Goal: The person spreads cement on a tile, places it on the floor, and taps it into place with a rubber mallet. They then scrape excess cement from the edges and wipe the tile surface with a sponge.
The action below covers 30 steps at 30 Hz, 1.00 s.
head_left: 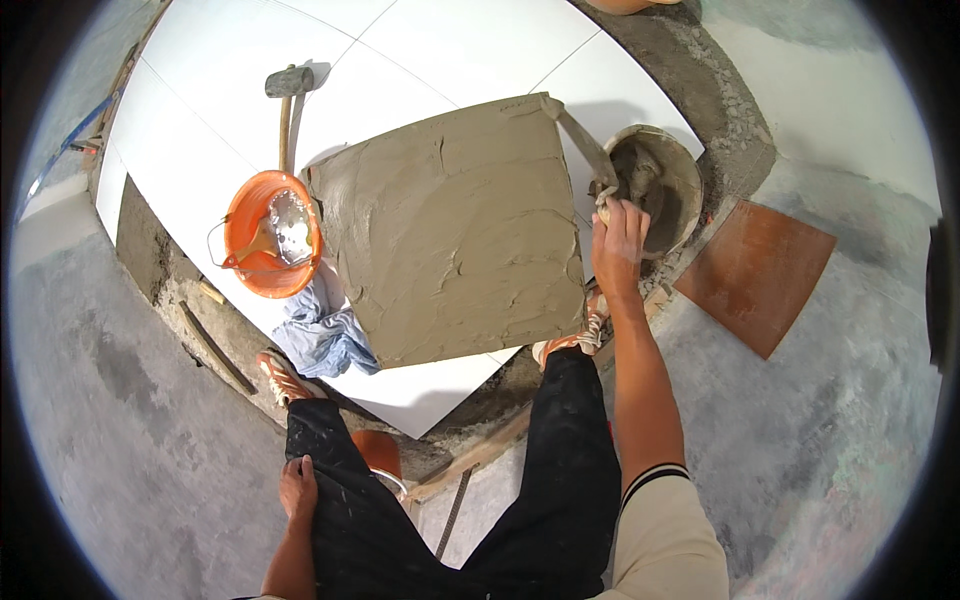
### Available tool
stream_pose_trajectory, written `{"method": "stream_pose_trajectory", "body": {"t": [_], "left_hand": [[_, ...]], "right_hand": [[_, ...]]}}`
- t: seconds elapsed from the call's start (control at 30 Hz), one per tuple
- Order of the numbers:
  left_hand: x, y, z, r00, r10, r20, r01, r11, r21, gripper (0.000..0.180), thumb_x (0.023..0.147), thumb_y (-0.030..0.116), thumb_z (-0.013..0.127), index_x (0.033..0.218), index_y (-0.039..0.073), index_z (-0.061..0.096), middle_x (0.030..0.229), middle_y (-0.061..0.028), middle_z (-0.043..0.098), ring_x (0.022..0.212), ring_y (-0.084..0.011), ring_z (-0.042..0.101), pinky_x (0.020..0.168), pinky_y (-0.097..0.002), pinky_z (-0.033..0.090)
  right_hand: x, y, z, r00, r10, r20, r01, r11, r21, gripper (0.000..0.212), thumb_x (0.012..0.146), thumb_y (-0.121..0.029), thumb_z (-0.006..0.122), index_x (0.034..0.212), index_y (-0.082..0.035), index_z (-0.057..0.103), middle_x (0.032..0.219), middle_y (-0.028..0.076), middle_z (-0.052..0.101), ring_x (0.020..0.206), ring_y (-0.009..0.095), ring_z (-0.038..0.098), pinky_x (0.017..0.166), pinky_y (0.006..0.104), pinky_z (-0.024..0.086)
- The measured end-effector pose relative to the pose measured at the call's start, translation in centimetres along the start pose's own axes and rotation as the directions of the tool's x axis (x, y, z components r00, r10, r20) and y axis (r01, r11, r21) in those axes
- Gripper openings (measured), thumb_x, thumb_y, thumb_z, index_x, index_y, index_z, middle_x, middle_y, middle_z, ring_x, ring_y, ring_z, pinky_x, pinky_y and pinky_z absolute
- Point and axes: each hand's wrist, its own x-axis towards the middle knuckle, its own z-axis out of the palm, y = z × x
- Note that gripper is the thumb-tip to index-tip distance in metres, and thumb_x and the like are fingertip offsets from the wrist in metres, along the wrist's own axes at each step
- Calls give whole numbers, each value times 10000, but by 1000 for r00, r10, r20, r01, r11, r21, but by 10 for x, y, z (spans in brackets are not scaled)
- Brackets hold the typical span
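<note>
My right hand [618, 240] is closed round the handle of a mortar-smeared trowel [588, 145]. The blade's tip touches the top right corner of a large square slab [450, 235], whose upper face is coated in wet grey-brown mortar with ridges and smears. Beside that hand stands a bucket [683, 190] with mortar inside, its near rim partly behind my fingers. My left hand [298, 487] rests on my left thigh with nothing visible in it, its fingers lying against the black trousers.
Left of the slab are an orange bucket [240, 205] holding whitish liquid and a brush [262, 240], a rubber mallet [288, 110] and a crumpled blue cloth [325, 335]. White floor tiles [420, 50] lie underneath. A brown tile [760, 275] is at the right; another orange bucket [376, 455] stands between my legs.
</note>
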Motion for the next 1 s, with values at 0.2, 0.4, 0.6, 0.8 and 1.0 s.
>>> {"method": "stream_pose_trajectory", "body": {"t": [0.2, 0.4, 0.6, 0.8, 1.0], "left_hand": [[-1, -3, 3, 1000, 3, -19, -2, 1000, 3, 469, 1081, 435, 546, 1199, 27, 744, 1226, -227, 719, 1178, -435, 661, 1023, -513, 505], [-2, 0, -3, 1000, -4, -9, 4, 1000, 2, 473, 1084, 435, 544, 1220, 27, 742, 1233, -226, 716, 1188, -433, 658, 1033, -510, 501], [0, -4, -1, 1000, -17, 2, 17, 1000, -21, 469, 1083, 433, 546, 1196, 28, 754, 1227, -227, 719, 1180, -434, 663, 1024, -513, 505], [1, -12, 0, 1000, 4, -27, -4, 1000, -17, 470, 1079, 439, 554, 1195, 29, 754, 1210, -228, 724, 1160, -439, 669, 1017, -512, 509], [14, -2, 0, 977, 112, -179, -132, 985, -108, 393, 1078, 370, 586, 1202, 37, 753, 1185, -214, 739, 1133, -421, 683, 1001, -496, 517]], "right_hand": [[-3, 21, 17, 999, -19, -42, 11, 984, -180, 221, 941, -52, 745, 1131, -58, 632, 1229, 169, 579, 1139, 425, 541, 960, 545, 480], [-62, 42, -41, 996, 0, -89, -26, 953, -300, 211, 946, -80, 741, 1121, -34, 631, 1217, 210, 596, 1113, 448, 569, 893, 552, 522], [-110, 30, -111, 957, 287, 40, -275, 943, -188, 295, 987, -172, 708, 1191, 24, 628, 1133, 254, 660, 1011, 461, 663, 859, 547, 542], [-78, 43, -97, 628, 718, 298, -760, 649, 39, 392, 1003, -245, 716, 1268, 36, 649, 1082, 279, 725, 1056, 447, 704, 904, 501, 557], [-22, 64, -63, 815, 528, 238, -477, 845, -242, 429, 1024, -289, 700, 1340, -1, 667, 1080, 218, 734, 998, 357, 724, 924, 427, 550]]}}
